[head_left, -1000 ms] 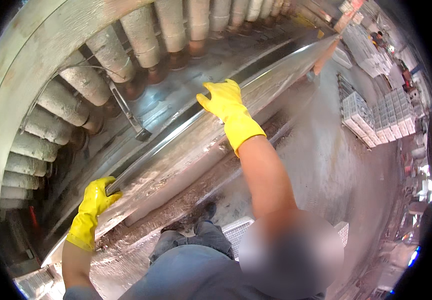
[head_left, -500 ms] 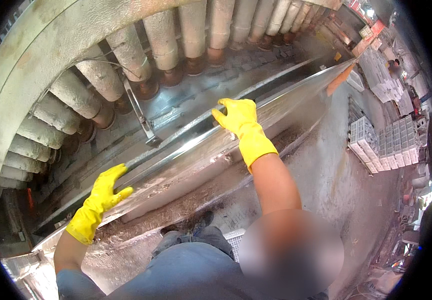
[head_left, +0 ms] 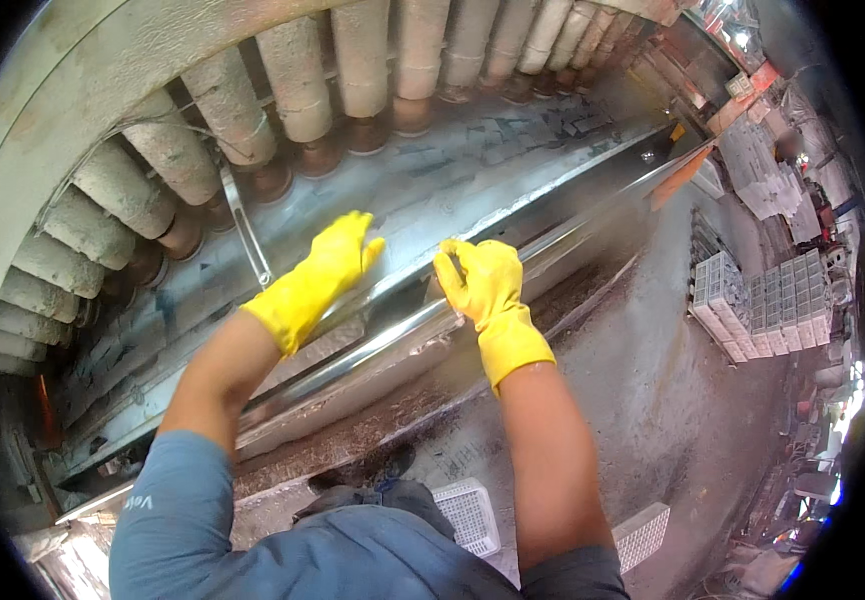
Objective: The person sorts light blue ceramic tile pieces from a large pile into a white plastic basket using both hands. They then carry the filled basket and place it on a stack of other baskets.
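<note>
Both my hands wear yellow rubber gloves. My left hand [head_left: 318, 275] reaches over the wet grey machine bed [head_left: 513, 185], its thumb and fingers apart, with nothing visible in it. My right hand [head_left: 488, 285] is over the shiny metal edge rail [head_left: 383, 345], fingers curled toward the thumb. Whatever lies between them is too small to make out. Several dark flat pieces [head_left: 483, 137] lie on the bed, toward its far side. Close to my left hand is a slim metal bar [head_left: 245, 230] slanting down from the machine.
A curved row of thick, dirty cylinders [head_left: 293, 80] hangs over the bed's far side. By my feet is a white plastic basket [head_left: 468, 515], with a second white basket [head_left: 643, 537] to its right. Stacked white crates [head_left: 788, 305] stand at right on the wet floor [head_left: 673, 400].
My left hand has moved right and away from me, from the near rail to over the bed. My right hand has dropped slightly nearer, its fingers curling in. More of the bed shows.
</note>
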Action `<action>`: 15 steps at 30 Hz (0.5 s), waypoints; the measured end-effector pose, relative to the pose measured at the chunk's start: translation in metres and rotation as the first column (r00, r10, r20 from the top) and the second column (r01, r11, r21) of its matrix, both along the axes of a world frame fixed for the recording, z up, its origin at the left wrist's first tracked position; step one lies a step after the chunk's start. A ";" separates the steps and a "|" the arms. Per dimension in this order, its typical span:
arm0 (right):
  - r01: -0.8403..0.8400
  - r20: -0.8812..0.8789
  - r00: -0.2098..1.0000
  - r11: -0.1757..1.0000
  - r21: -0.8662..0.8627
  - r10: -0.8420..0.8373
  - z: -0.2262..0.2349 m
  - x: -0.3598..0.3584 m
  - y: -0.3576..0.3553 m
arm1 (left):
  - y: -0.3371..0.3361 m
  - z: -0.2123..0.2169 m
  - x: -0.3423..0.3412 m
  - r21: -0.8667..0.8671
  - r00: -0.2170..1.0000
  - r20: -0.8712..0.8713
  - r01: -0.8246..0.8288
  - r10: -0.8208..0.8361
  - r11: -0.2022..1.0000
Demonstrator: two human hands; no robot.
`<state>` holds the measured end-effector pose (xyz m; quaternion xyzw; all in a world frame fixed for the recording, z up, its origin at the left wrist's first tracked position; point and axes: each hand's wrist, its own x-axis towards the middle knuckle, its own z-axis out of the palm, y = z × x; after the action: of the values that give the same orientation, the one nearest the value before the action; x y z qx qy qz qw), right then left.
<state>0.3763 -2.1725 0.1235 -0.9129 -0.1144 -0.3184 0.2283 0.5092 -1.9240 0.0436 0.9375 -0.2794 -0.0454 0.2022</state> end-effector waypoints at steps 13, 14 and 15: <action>-0.010 -0.004 1.000 0.999 -0.035 0.010 -0.004 -0.012 -0.011 | -0.024 -0.084 0.070 0.318 0.942 -0.104 -0.272 0.318 0.908; -0.014 0.002 1.000 0.999 -0.038 0.014 -0.004 -0.009 -0.012 | -0.030 -0.079 0.065 0.340 0.945 -0.104 -0.260 0.311 0.904; -0.015 0.006 1.000 0.999 -0.039 0.015 -0.005 -0.006 -0.012 | -0.030 -0.077 0.062 0.364 0.948 -0.105 -0.245 0.301 0.898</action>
<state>0.3704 -2.1843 0.1183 -0.9154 -0.1280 -0.3172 0.2124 0.5708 -1.9542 -0.0338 0.9817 -0.1152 -0.1396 0.0599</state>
